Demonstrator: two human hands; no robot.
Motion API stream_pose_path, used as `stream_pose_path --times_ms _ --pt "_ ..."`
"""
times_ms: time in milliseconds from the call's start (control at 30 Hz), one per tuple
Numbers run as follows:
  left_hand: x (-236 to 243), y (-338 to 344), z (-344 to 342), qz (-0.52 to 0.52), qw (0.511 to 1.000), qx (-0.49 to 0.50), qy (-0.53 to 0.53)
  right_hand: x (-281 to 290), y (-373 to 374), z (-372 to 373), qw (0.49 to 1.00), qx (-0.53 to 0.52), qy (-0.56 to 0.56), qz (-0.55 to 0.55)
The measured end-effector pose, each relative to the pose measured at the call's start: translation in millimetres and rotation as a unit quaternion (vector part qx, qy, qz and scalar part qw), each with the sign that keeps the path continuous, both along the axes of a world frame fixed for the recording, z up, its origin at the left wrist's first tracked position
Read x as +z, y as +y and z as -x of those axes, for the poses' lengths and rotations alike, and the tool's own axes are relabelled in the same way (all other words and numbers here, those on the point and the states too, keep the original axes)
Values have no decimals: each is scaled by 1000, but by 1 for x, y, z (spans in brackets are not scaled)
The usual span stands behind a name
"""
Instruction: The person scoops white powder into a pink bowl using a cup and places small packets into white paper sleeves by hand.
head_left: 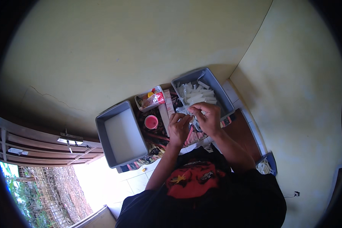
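while the empty grey tray lies at nine o'clock with its long axis running roughly eleven to five, the left hand curls nearly closed, pinching a small clear packet at its lower edge. the right hand, fingers bent, grips the same packet from above; its long axis possibly runs nine to three. at one o'clock the filled grey tray nearly touches the wall, with little room beyond.

Grey empty bin, small pink cup, clear tub of red-and-yellow packets, patterned mat beneath.
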State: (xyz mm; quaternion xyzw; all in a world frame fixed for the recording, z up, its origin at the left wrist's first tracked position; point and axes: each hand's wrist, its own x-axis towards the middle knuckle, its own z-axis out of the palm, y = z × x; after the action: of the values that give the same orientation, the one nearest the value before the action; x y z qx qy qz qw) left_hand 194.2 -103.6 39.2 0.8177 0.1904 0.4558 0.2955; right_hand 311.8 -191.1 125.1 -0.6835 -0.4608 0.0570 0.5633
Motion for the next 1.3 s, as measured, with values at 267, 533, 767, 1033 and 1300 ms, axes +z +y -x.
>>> stream_pose_path --times_ms 267,533,767,1033,1300 --pt "-3 0 -16 139 989 -5 40 -4 15 -30 999 44 -16 -8" --pt "-39 28 -65 582 795 0 -170 -72 -8 -118 985 145 -52 75" --pt "-80 34 -116 653 709 14 -264 -126 1 -183 962 177 97 185" --pt "-140 50 -149 547 799 174 -178 -180 48 -232 961 234 -73 128" --pt "-153 48 -168 213 921 280 163 -232 73 -242 945 227 -123 199"
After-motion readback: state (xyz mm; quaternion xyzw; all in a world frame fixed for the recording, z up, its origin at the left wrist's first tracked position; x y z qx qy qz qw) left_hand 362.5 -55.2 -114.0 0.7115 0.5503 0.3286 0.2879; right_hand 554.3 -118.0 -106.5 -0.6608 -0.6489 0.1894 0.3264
